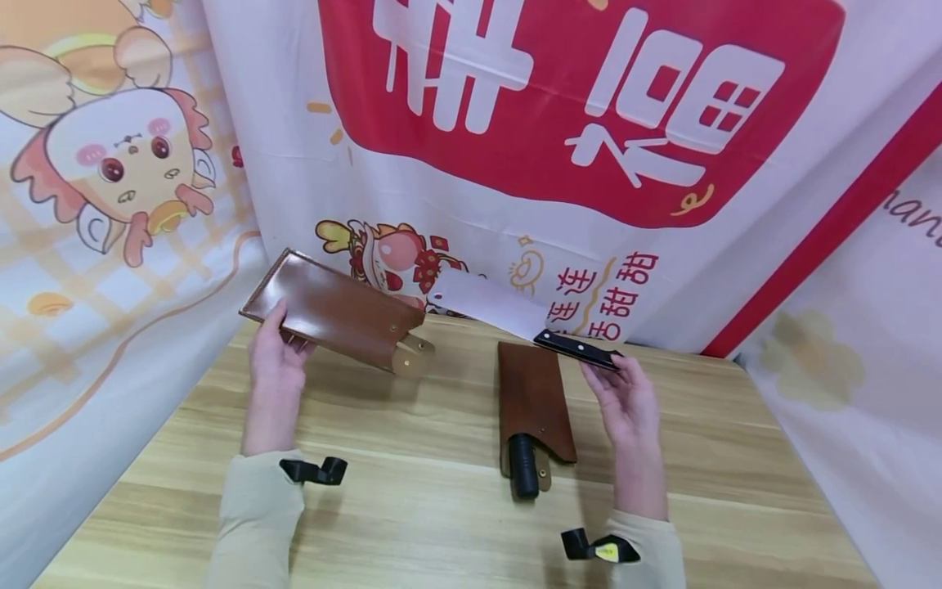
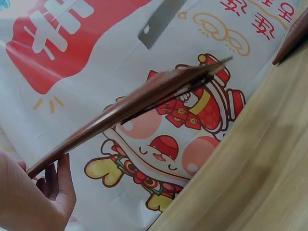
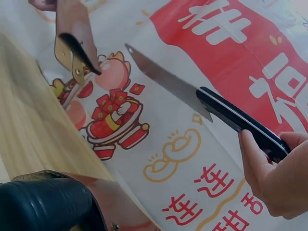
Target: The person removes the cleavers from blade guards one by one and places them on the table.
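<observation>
Table sheath (image 1: 536,388): black handle (image 1: 523,466) protrudes.
Left hand (image 1: 278,360): fingers clamped on raised sheath (image 1: 334,307), left of table sheath.
Right hand (image 1: 631,401): fingers clamped on cleaver (image 1: 577,349), right of table sheath.

Beige fabric sleeves (image 1: 257,523) each carry a hooked black wrist mount (image 1: 312,471) near the cuff; the right mount (image 1: 577,545) bears a yellow label (image 1: 607,553).

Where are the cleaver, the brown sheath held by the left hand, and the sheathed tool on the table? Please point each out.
Cleaver (image 1: 509,312): head view, on its blade.
Brown sheath (image 1: 337,311): head view, on its flat face.
Sheathed tool (image 1: 524,466): head view, on its black handle.
</observation>
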Action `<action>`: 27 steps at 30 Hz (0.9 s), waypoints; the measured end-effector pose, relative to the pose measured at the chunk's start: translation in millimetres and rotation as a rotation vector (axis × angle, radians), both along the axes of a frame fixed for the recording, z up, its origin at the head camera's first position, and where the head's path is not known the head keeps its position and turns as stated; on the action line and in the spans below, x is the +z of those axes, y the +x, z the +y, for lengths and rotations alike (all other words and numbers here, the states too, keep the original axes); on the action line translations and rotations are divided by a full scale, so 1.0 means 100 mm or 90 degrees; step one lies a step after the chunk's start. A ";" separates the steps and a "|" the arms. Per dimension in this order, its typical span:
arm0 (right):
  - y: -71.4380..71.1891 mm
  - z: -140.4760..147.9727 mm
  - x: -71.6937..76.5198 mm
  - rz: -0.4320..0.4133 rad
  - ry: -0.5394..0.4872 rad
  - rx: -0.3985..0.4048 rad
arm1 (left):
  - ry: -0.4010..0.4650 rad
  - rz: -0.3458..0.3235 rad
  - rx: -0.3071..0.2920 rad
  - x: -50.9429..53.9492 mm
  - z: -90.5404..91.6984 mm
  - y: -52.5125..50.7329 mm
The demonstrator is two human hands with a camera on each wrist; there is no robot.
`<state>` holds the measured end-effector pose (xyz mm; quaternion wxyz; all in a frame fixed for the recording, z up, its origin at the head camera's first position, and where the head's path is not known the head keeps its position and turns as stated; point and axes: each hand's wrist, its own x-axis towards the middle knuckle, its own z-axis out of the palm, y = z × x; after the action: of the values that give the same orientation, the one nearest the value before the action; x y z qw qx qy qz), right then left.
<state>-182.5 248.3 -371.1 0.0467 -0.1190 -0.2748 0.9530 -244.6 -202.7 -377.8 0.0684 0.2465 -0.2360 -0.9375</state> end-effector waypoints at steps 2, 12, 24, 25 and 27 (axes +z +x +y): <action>-0.01 -0.04 0.00 -0.005 0.021 0.011 | -0.024 -0.009 0.004 -0.01 0.01 -0.01; -0.02 -0.29 -0.05 -0.023 0.163 0.070 | -0.156 -0.048 0.012 -0.13 0.11 -0.08; -0.05 -0.49 -0.17 -0.005 0.264 0.076 | -0.424 -0.055 -0.065 -0.35 0.26 -0.11; -0.06 -0.52 -0.18 -0.009 0.271 0.076 | -0.442 -0.055 -0.076 -0.37 0.27 -0.11; -0.07 -0.56 -0.20 -0.019 0.283 0.075 | -0.472 -0.050 -0.094 -0.40 0.28 -0.13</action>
<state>-189.3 191.9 -390.6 0.0117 -0.1039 -0.4853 0.8681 -257.3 -174.7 -417.6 0.0763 0.2230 -0.5787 -0.7808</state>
